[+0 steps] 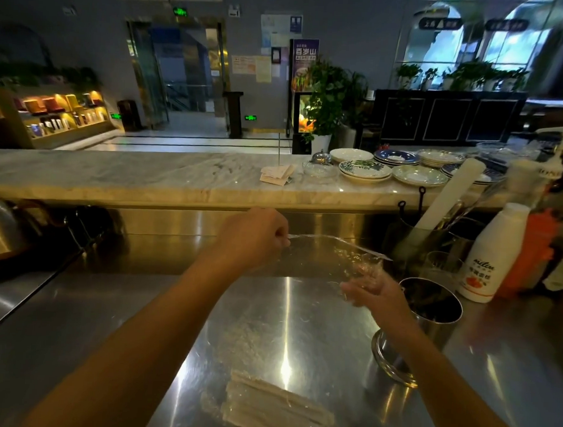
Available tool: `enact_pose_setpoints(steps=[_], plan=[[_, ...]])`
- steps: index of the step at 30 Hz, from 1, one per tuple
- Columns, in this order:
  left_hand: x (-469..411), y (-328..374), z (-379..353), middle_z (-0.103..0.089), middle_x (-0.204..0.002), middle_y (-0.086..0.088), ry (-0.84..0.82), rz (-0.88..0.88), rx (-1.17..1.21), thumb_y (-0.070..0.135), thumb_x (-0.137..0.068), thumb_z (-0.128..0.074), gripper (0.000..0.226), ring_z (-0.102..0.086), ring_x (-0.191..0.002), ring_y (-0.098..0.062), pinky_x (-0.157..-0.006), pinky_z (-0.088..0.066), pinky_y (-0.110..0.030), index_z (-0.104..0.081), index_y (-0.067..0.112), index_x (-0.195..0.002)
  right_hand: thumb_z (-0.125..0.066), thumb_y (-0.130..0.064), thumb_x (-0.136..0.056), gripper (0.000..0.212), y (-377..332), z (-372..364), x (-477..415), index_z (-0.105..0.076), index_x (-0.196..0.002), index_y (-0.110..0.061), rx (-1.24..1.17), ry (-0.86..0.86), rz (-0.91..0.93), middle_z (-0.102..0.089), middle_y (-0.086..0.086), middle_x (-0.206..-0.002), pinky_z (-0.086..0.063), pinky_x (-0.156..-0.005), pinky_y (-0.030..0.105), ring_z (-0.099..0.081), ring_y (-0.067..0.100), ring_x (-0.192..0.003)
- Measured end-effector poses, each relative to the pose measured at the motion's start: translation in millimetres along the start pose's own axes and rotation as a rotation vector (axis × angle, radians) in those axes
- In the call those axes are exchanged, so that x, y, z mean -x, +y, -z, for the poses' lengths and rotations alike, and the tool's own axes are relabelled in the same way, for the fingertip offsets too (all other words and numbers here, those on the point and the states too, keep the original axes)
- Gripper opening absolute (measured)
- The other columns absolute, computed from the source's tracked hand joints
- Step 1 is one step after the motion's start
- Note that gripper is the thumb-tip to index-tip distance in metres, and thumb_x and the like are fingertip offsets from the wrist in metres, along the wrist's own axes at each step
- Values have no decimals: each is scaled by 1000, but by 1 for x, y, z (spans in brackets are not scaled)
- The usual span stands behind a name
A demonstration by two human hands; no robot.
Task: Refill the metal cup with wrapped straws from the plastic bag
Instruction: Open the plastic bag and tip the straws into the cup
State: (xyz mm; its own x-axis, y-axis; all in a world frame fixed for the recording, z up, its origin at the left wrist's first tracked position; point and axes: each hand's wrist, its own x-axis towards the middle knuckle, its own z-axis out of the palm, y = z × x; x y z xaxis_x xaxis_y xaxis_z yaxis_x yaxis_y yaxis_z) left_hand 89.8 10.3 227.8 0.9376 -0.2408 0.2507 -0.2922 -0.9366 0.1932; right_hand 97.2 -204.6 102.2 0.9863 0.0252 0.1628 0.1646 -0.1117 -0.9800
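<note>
A clear plastic bag (329,256) is stretched in the air above the steel counter. My left hand (257,235) pinches its left corner. My right hand (371,286) grips its crumpled right end, just left of the metal cup (436,309). The cup stands on the counter at the right, with dark contents that I cannot make out. A bundle of wrapped straws (276,411) in clear plastic lies flat on the counter near the front edge, below both hands.
A white bottle (489,252) and an orange container (527,254) stand right of the cup. Behind it are metal holders with utensils (433,225). Stacked plates (403,168) sit on the marble ledge (131,176). A kettle (5,229) is at far left.
</note>
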Motion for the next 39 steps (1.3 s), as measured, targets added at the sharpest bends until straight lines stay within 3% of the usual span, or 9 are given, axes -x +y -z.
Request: enact_pose_setpoints(steps=[2, 4, 9, 13, 17, 22, 32, 34, 39], plan=[[-1, 0, -2, -60, -86, 1, -19, 7, 24, 26, -88, -56, 15, -55, -78, -16, -64, -41, -27, -63, 17, -99, -65, -7, -79, 8, 9, -5, 1, -65, -82, -15, 40, -17, 43, -67, 2, -68, -49, -55, 15, -64, 15, -64], [-3, 2, -3, -60, -112, -3, -13, -22, 43, 31, -83, -63, 38, -54, -99, -20, -82, -47, -35, -54, 19, -117, -62, -4, -81, 16, 7, -7, 0, -66, -73, -18, 61, -33, 99, -66, -3, -59, -48, -54, 15, -62, 9, -57], [-17, 21, -5, -18, -153, -5, 108, -297, -75, 42, -70, -73, 85, -9, -139, -24, -112, -8, -43, -25, 31, -139, -62, 1, -79, 19, -17, -16, -11, -68, -72, -16, 49, -119, 211, -67, -6, -57, -49, -56, 11, -61, 4, -55], [-28, 39, -8, -34, -147, -7, 161, -465, -73, 33, -74, -69, 73, -20, -136, -23, -110, -7, -39, -32, 30, -137, -65, 3, -76, 9, -32, -23, -18, -70, -74, -4, -32, -155, 233, -67, -5, -55, -50, -57, 12, -60, 6, -53], [-41, 40, 3, -68, -95, 0, 114, -495, -170, 24, -85, -58, 12, -56, -96, -19, -99, -18, -33, -64, 23, -96, -66, -1, -76, 11, -37, -26, -21, -70, -72, -11, 5, -189, 249, -68, -7, -57, -49, -56, 12, -61, 5, -55], [-45, 27, 17, -66, -79, 1, 146, -380, -78, 27, -87, -58, 13, -52, -72, -14, -89, -36, -34, -66, 18, -87, -66, -6, -76, 5, -21, -20, -21, -69, -77, -11, -50, -139, 164, -69, -3, -60, -51, -57, 15, -62, 8, -58], [-52, -7, 56, -63, -77, 5, 40, -59, 97, 18, -82, -65, 8, -58, -77, -12, -84, -51, -37, -68, 13, -87, -67, -3, -77, 22, 36, -16, 6, -72, -68, -23, 37, -156, -45, -72, -1, -65, -51, -61, 18, -67, 12, -68], [-48, -13, 59, -66, -101, -5, 24, -18, 12, 19, -82, -66, 19, -58, -93, -19, -90, -46, -37, -65, 14, -100, -67, -3, -77, 24, 34, -15, 3, -70, -67, -25, 67, -149, -33, -71, -3, -62, -51, -63, 20, -66, 13, -67], [-38, 4, 56, -51, -133, -6, 221, -328, -242, 32, -77, -69, 54, -41, -125, -26, -108, -22, -45, -47, 23, -126, -67, 0, -76, 29, 8, -10, -11, -67, -68, -27, 173, -207, 70, -68, -8, -65, -49, -61, 9, -63, -2, -63]])
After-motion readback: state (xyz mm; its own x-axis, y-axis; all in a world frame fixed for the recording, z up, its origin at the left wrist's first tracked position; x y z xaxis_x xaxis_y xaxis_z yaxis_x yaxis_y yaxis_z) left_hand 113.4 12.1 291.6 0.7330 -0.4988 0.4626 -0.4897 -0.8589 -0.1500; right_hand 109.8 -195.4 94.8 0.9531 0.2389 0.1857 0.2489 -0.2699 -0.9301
